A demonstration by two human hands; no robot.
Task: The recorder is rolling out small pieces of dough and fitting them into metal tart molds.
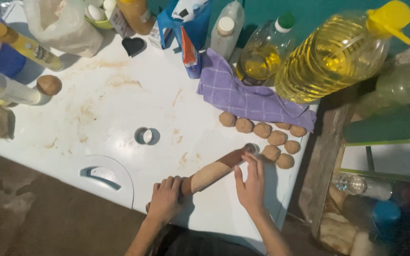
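1. Resting on a white table top [119, 109], the two-tone wooden rolling pin [217, 169] lies diagonally — near the brown dough balls [271, 137].
2. Left hand [164, 199] wraps closed around its lower end.
3. Right hand [251, 182] lies open and flat on its middle — gripping nothing.

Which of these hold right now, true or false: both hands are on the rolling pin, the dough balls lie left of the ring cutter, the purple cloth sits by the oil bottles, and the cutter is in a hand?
1. Both hands are on the rolling pin. True: the left hand grips its near end, the right hand rests open on it.
2. The dough balls lie left of the ring cutter. False: they lie to its right.
3. The purple cloth sits by the oil bottles. True.
4. The cutter is in a hand. False: it lies alone on the white surface.
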